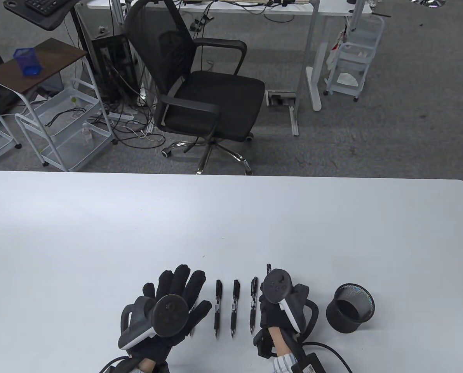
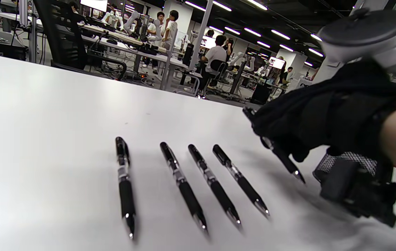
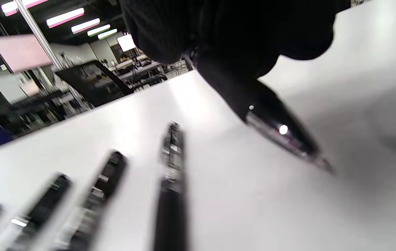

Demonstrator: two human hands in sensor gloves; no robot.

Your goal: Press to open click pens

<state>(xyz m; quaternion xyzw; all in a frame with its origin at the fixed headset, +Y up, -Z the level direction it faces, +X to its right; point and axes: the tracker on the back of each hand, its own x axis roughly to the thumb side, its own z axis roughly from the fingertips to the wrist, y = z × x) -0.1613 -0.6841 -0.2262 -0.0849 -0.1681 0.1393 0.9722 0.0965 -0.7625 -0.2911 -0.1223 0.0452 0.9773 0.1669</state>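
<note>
- The white table is carrying everything; the pens are lying in a row near its 6 o'clock edge, between the two hands
- The mesh cup is standing at 3 o'clock of the right hand, just beside it
- The left hand is resting at 9 o'clock of the row, palm down, fingers spread and gripping nothing
- The right hand is clenching around a pen, holding it tilted with the tip aimed down at the table and the button end poking out toward 12 o'clock
- The loose pens, four in the left wrist view, are lying parallel, tips toward 6 o'clock
- Judging by this, the held pen is the one being clicked; the next move is likely calling for a thumb pressing its button, though whether the tip is out I cannot tell
</note>
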